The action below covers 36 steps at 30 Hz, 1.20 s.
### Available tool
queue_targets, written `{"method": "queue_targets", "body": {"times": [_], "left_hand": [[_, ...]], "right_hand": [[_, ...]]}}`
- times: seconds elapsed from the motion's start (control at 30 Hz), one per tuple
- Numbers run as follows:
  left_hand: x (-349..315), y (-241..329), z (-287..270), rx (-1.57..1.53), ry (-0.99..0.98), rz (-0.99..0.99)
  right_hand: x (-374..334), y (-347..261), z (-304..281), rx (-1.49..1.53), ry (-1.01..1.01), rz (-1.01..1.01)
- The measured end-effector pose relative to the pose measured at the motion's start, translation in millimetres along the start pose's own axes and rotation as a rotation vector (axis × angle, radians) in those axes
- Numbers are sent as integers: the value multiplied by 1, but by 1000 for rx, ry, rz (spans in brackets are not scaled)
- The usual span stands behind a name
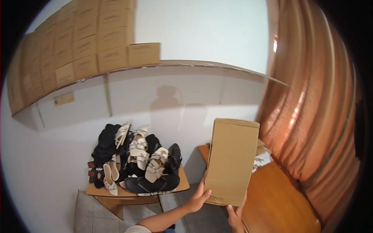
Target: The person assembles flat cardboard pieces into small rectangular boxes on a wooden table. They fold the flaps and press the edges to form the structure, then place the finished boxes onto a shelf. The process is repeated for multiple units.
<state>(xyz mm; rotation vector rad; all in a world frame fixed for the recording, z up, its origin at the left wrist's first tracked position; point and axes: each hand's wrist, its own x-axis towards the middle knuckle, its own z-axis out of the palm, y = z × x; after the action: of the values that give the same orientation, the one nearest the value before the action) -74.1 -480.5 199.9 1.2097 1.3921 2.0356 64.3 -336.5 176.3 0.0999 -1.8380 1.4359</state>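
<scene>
By wooden table (279, 198): left hand (200, 199), right hand (235, 217) clasp lower edges of carton (232, 161) (gap leftward, then shoes (155, 167)).

Left hand (199, 201) and right hand (236, 217) partly hidden behind the cardboard box (232, 161), stacked cartons (85, 44) cut off at the top.
</scene>
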Motion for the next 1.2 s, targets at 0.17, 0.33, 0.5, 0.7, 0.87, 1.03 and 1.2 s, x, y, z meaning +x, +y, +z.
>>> {"method": "queue_targets", "body": {"times": [0.17, 0.33, 0.5, 0.7, 0.87, 1.03, 1.2], "left_hand": [[-14, 79, -72, 209, 137, 155], [-10, 146, -125, 205, 179, 289], [8, 206, -174, 430, 125, 385], [47, 259, -233, 444, 27, 552], [74, 294, -263, 646, -37, 683], [98, 311, -283, 753, 70, 722], [121, 331, -292, 683, 85, 767]], "right_hand": [[63, -16, 68, -37, -248, -212], [123, -45, 140, 26, -316, -360], [172, -64, 189, 121, -298, -349], [233, -109, 238, 240, -232, -294], [277, -128, 259, 280, -250, -420], [313, -131, 275, 177, -187, -480], [353, -146, 291, 141, -158, -656]]}}
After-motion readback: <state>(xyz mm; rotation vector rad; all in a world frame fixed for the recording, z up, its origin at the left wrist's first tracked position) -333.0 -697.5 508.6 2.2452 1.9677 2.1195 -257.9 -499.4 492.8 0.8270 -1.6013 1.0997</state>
